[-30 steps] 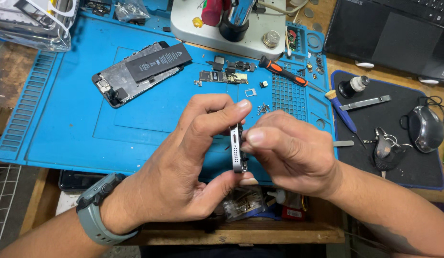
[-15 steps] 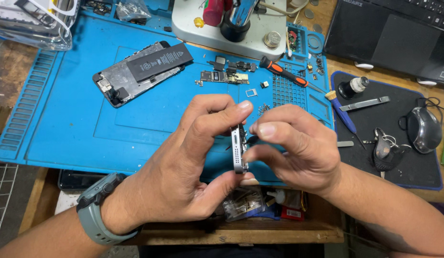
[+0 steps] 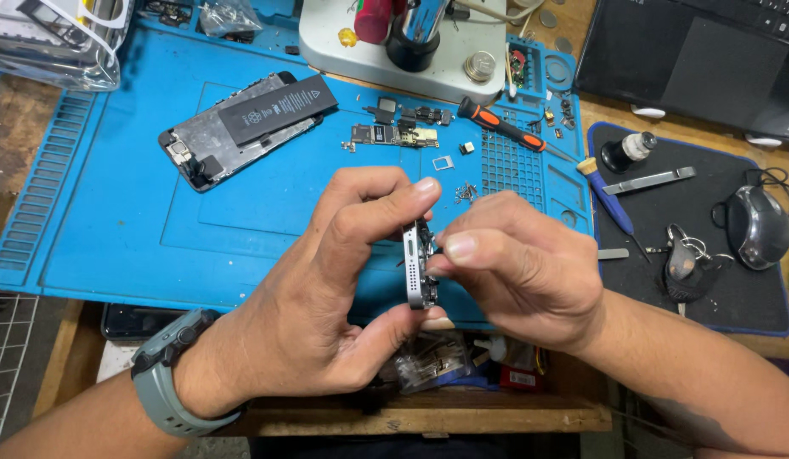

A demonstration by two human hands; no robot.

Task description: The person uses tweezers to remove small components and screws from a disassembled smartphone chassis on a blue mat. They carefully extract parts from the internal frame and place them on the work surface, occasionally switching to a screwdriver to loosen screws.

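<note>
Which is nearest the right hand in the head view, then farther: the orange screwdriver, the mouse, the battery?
From the right hand:
1. Orange screwdriver, on the mat above the hand.
2. Mouse, far right on the black pad.
3. Battery, upper left, on the opened phone.

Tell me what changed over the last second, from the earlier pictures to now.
Very little. The right hand shifted slightly, its fingertips working at the edge of the silver phone frame. The left hand grips that frame on edge between thumb and fingers, as before. The opened phone with its black battery, the orange-handled screwdriver and the blue mat stayed put.
</note>
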